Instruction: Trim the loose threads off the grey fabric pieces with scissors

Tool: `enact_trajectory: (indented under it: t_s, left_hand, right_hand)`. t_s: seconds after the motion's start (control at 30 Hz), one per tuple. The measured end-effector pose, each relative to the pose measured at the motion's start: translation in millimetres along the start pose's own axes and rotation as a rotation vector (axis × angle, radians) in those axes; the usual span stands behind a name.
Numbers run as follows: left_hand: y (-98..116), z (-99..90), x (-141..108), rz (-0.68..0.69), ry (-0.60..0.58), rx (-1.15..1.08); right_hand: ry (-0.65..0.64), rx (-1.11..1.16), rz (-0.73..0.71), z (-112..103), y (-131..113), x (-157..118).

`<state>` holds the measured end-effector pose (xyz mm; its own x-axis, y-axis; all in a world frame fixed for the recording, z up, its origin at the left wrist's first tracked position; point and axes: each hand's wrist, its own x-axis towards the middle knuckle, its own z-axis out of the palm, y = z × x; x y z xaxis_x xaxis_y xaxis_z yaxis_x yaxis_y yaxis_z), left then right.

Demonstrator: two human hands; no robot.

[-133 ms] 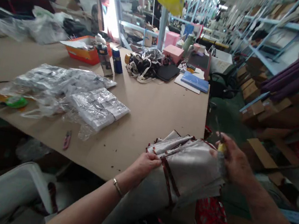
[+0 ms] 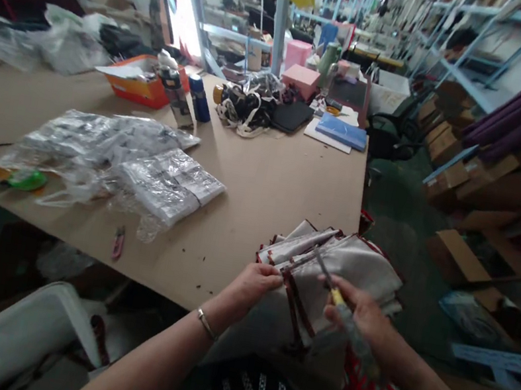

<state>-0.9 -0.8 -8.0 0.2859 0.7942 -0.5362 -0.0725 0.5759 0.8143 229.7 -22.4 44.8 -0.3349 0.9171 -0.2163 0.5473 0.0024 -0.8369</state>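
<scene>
Layers of pale grey fabric [image 2: 359,266] with dark red edging lie over the table's near right edge and hang down toward my lap. My left hand [image 2: 251,287], with a bracelet at the wrist, pinches the fabric by its red-trimmed edge. Over the fabric, just right of that, my right hand [image 2: 356,309] is closed round a tool [image 2: 337,297] with a thin metal shaft and a yellow and greyish handle. The shaft points up and left, its tip near the fabric folds. Whether the tip touches the cloth I cannot tell.
Plastic-wrapped packets [image 2: 171,185] and small pink snips [image 2: 117,242] lie on the brown table [image 2: 263,182]. Farther back are an orange box [image 2: 138,89], a blue bottle [image 2: 199,98] and a blue case [image 2: 341,131]. Cardboard boxes [image 2: 464,258] stand on the floor at right.
My right hand has moved left with the tool, from the fabric's right side to over its middle. My left hand keeps its pinch. The view has shifted slightly.
</scene>
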Motion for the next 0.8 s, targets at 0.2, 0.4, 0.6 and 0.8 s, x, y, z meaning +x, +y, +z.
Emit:
enact_trajectory:
  t_s: [0.2,0.4,0.6,0.8]
  left_hand:
    - [-2,1.5,1,0.003,-0.024,-0.095]
    - [-2,3.2,0,-0.007,-0.032,-0.144]
    - [-1,6.7,-5,-0.003,-0.03,-0.134]
    - [4,11.9,-10,0.005,-0.023,-0.176]
  right_hand:
    - [-0.329,0.441,0.251,58,49,-21]
    - [-0.355,0.452,0.247,57,34,-21]
    - [-0.346,0.453,0.216,58,25,-11]
    - [-0.225,0.302,0.059,67,26,0]
